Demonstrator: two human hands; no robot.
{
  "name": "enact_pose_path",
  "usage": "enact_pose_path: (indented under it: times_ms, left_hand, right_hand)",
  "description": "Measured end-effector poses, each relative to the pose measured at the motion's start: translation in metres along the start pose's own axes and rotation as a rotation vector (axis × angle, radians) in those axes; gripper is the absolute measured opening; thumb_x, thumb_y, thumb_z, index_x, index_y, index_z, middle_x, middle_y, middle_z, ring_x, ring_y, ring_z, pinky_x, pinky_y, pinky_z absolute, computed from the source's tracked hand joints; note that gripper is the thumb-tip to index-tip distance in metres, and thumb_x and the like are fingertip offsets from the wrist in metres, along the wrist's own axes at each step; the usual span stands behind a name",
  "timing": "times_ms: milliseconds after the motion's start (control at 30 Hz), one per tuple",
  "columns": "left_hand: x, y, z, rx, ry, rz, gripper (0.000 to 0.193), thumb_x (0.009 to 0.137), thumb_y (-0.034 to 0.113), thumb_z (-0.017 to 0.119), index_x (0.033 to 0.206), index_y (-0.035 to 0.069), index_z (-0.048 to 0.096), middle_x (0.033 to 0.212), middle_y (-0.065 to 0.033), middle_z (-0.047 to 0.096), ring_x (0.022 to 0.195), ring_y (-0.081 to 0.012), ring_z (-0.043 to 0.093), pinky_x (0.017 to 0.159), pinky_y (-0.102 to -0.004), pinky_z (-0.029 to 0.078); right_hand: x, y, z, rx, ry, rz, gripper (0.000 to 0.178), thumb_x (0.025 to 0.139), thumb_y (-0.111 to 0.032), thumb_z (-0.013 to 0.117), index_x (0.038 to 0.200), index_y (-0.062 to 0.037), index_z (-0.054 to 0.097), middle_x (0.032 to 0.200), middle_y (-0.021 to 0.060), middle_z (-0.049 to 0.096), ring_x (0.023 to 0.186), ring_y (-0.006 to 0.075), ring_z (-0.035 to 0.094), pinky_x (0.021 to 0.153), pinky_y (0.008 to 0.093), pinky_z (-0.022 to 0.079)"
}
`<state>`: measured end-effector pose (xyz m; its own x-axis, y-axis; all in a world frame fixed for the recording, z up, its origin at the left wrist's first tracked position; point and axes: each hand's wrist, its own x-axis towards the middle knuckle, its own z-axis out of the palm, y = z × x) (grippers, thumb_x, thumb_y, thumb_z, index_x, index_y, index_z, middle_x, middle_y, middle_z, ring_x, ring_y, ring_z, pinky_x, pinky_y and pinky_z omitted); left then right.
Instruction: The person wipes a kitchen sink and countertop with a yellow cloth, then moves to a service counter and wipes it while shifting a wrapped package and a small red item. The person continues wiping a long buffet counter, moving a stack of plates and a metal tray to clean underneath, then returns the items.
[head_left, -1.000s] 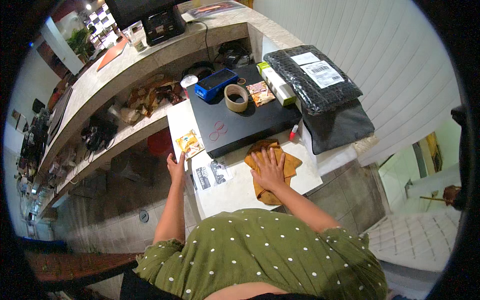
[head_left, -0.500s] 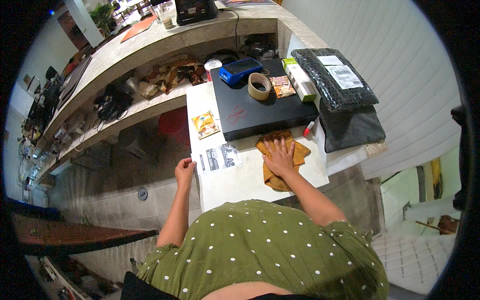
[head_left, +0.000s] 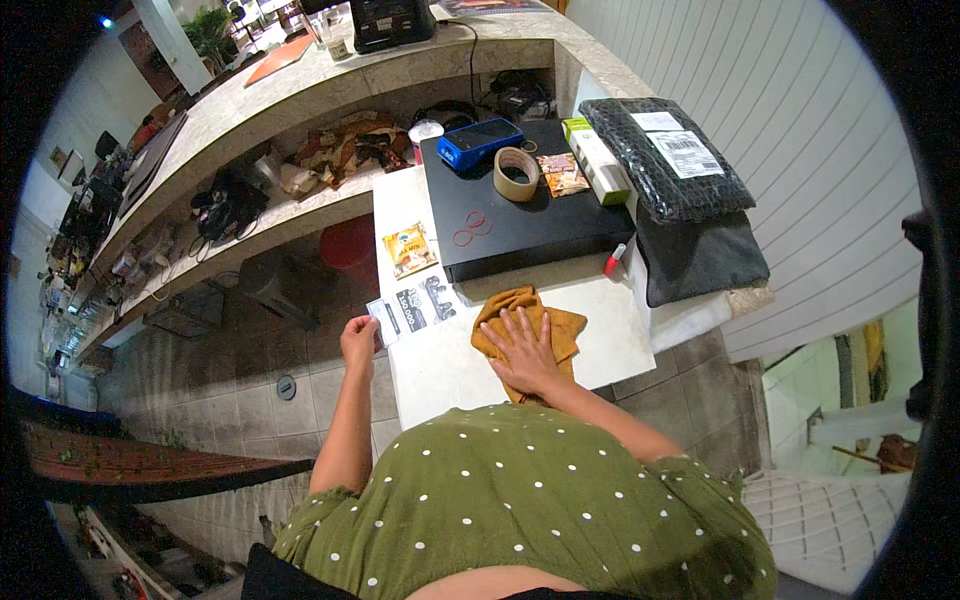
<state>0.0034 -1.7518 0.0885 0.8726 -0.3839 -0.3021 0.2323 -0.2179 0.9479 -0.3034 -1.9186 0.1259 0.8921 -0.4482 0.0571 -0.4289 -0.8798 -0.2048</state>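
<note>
My right hand presses flat on a mustard-brown cloth, fingers spread, on the white tabletop. Part of the cloth is hidden under the palm. At the table's left edge, my left hand pinches the corner of a printed black-and-white sheet of paper. The sheet lies partly on the table and juts past its edge. Just beyond it rests a small yellow-orange packet. A red and white marker-like tube lies to the right of the cloth, beside the black box.
A large flat black box covers the far part of the table. On it are a blue device, a tape roll, red rubber bands, small packets and a green-white carton. A plastic-wrapped parcel lies at right.
My right hand and the cloth have slid left and nearer to me. The printed sheet has shifted left over the table's edge, with my left hand moving slightly left too.
</note>
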Motion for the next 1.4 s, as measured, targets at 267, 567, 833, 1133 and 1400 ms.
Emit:
enact_pose_path:
  times_ms: [267,567,833,1133,1400]
  left_hand:
    - [0.02,-0.01,0.017,0.046,0.036,0.003,0.012,0.091,0.018,0.065,0.096,0.007,0.066,0.073,0.0017,0.061,0.056,-0.0071,0.051,0.047,-0.0249,0.04]
    - [0.012,-0.021,0.012,-0.072,0.04,-0.074,0.027,0.095,0.025,0.063,0.116,0.008,0.061,0.094,0.0001,0.066,0.073,-0.0069,0.057,0.055,-0.0244,0.045]
    - [-0.015,-0.018,0.016,-0.044,-0.007,-0.018,0.053,0.086,0.028,0.074,0.129,0.009,0.048,0.086,0.002,0.058,0.063,-0.0051,0.049,0.05,-0.0208,0.039]
    - [-0.041,-0.038,0.022,0.222,0.152,0.104,0.08,0.085,0.036,0.074,0.143,0.0,0.032,0.108,-0.0144,0.057,0.096,-0.0239,0.057,0.085,-0.0371,0.047]
    - [-0.062,-0.031,0.032,0.32,0.229,0.204,0.064,0.101,0.041,0.047,0.146,-0.002,0.03,0.115,-0.0211,0.056,0.103,-0.032,0.055,0.093,-0.0415,0.042]
  right_hand:
    - [0.045,0.011,-0.016,-0.026,-0.21,0.035,0.068,0.094,-0.053,0.042,0.155,-0.0374,0.018,0.161,0.0125,0.017,0.149,0.0368,0.01,0.112,0.0681,-0.005]
    - [0.025,0.011,-0.025,0.036,-0.205,0.024,0.066,0.096,-0.047,0.042,0.156,-0.0333,0.017,0.163,0.0107,0.012,0.15,0.0345,0.006,0.113,0.0653,-0.007]
    - [-0.057,0.021,-0.021,0.069,-0.06,0.046,0.067,0.091,-0.041,0.053,0.153,-0.0286,0.03,0.162,0.0118,0.017,0.149,0.0361,0.013,0.113,0.068,-0.001]
    - [-0.007,0.051,-0.019,0.02,0.035,0.174,0.066,0.087,-0.044,0.055,0.149,-0.0313,0.037,0.16,0.0128,0.023,0.149,0.0358,0.014,0.113,0.0678,0.0]
    - [0.024,0.064,-0.028,0.022,-0.131,0.207,0.066,0.092,-0.05,0.046,0.153,-0.0359,0.025,0.161,0.0116,0.019,0.15,0.0346,0.009,0.113,0.066,-0.005]
